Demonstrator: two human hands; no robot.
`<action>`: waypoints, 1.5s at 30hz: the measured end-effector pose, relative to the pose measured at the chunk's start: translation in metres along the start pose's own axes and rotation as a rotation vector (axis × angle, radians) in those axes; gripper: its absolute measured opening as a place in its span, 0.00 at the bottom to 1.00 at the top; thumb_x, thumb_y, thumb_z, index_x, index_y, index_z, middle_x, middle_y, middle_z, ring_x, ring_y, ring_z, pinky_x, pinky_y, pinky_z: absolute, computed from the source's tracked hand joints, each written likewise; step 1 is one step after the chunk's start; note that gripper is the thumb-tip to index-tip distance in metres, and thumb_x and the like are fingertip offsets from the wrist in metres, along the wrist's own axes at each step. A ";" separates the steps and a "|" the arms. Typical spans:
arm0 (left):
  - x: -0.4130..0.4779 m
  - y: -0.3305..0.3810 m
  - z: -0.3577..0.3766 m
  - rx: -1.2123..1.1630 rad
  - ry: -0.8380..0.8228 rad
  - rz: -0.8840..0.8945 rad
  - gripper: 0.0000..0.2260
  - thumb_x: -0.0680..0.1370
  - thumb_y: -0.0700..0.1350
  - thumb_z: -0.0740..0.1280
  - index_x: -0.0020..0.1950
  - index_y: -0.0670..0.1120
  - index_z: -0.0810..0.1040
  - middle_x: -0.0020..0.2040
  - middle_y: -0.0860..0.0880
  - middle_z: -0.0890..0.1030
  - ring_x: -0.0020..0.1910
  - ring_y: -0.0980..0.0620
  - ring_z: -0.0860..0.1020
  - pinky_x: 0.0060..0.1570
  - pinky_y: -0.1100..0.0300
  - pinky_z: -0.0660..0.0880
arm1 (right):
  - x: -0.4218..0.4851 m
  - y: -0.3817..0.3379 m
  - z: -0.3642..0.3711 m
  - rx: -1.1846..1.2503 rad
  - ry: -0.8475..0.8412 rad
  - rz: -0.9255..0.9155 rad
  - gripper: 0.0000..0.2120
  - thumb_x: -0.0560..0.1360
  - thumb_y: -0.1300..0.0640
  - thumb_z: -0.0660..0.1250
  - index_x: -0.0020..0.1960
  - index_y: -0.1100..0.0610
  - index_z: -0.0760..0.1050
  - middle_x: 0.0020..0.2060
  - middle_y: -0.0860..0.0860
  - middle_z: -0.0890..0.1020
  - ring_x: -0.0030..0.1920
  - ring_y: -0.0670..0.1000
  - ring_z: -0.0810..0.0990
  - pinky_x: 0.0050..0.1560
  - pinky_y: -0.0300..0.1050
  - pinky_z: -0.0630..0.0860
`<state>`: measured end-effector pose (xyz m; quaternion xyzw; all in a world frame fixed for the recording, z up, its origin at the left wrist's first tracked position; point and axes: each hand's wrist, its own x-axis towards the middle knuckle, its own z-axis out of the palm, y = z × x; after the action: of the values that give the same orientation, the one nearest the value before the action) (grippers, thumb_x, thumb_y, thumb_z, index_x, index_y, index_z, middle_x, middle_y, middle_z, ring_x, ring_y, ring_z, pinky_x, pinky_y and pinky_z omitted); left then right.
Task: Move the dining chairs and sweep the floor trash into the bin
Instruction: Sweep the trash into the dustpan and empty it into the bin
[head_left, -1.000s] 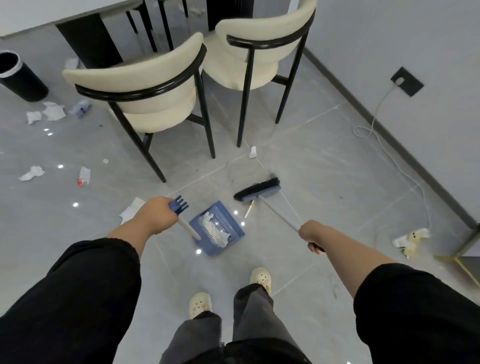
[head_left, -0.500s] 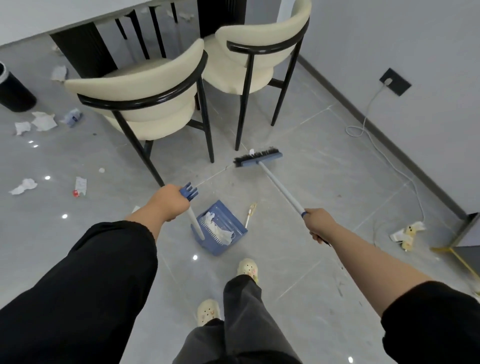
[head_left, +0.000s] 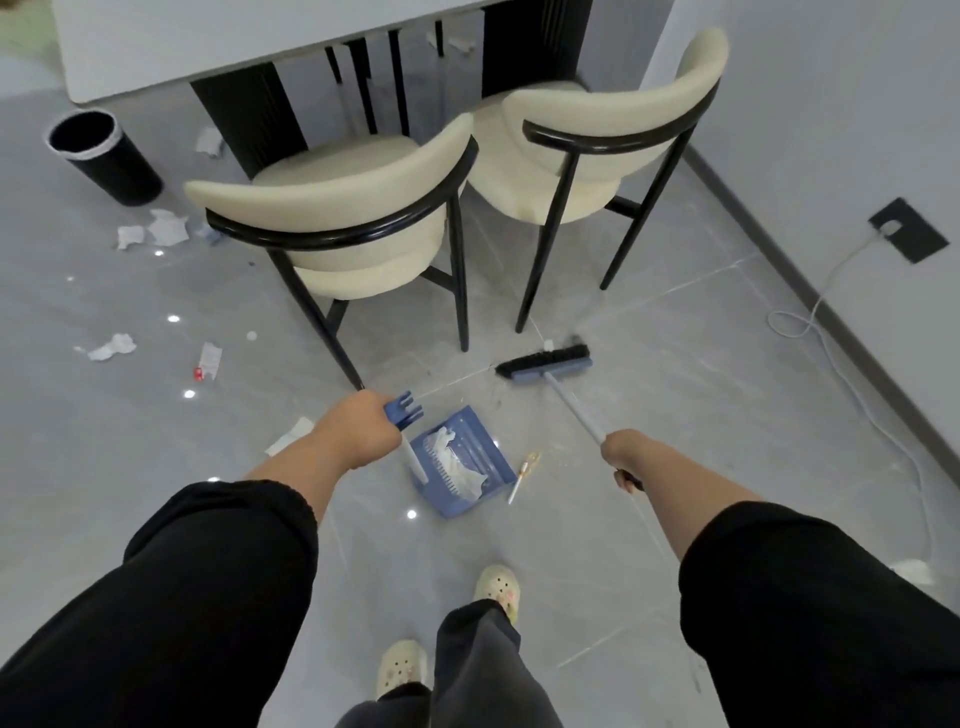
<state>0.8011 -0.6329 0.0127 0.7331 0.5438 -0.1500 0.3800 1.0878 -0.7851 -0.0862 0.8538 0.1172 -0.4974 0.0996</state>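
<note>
My left hand (head_left: 358, 431) grips the upright handle of a blue dustpan (head_left: 462, 467) that stands on the floor with white paper scraps in it. My right hand (head_left: 626, 457) grips the pale handle of a broom; its black-bristled blue head (head_left: 545, 361) rests on the tiles beside a small white scrap (head_left: 548, 344), near the legs of the chairs. Two cream dining chairs with black frames, one nearer (head_left: 337, 218) and one further right (head_left: 613, 135), stand in front of the table. A black bin (head_left: 104, 156) stands at the far left. A thin yellow stick (head_left: 522, 473) lies beside the dustpan.
Paper scraps lie on the grey tiles at left (head_left: 166, 228), (head_left: 111, 347), a red-tipped wrapper (head_left: 208, 359) and a sheet (head_left: 291, 435) near my left arm. A white cable (head_left: 810, 312) runs from a wall socket (head_left: 906, 228) along the right wall. The table (head_left: 208, 41) spans the back.
The broom head was pushed forward to the chair legs, then drawn back slightly and right. My view has tilted up, showing more of the table and bin. The dustpan stays put.
</note>
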 end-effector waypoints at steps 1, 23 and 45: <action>-0.001 0.000 0.000 0.002 -0.003 0.001 0.14 0.74 0.34 0.61 0.30 0.46 0.65 0.28 0.48 0.69 0.30 0.50 0.68 0.26 0.64 0.60 | -0.002 0.007 0.008 -0.018 -0.022 0.003 0.12 0.81 0.60 0.48 0.57 0.66 0.66 0.12 0.54 0.69 0.17 0.51 0.65 0.22 0.33 0.61; -0.073 -0.112 0.034 0.092 0.014 0.135 0.08 0.79 0.38 0.58 0.43 0.38 0.73 0.39 0.40 0.72 0.39 0.45 0.70 0.39 0.57 0.66 | -0.144 0.120 0.167 0.644 -0.177 0.153 0.10 0.77 0.63 0.54 0.53 0.53 0.70 0.22 0.52 0.65 0.14 0.47 0.60 0.19 0.30 0.58; -0.043 -0.088 0.085 0.090 -0.049 0.081 0.09 0.78 0.37 0.59 0.53 0.35 0.76 0.52 0.36 0.80 0.51 0.40 0.77 0.44 0.60 0.67 | -0.130 0.111 0.207 0.662 -0.293 0.196 0.19 0.81 0.52 0.52 0.71 0.55 0.65 0.26 0.52 0.66 0.21 0.47 0.61 0.21 0.32 0.58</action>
<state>0.7217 -0.7134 -0.0511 0.7668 0.4969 -0.1767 0.3659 0.8880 -0.9628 -0.0672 0.7667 -0.1477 -0.6134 -0.1188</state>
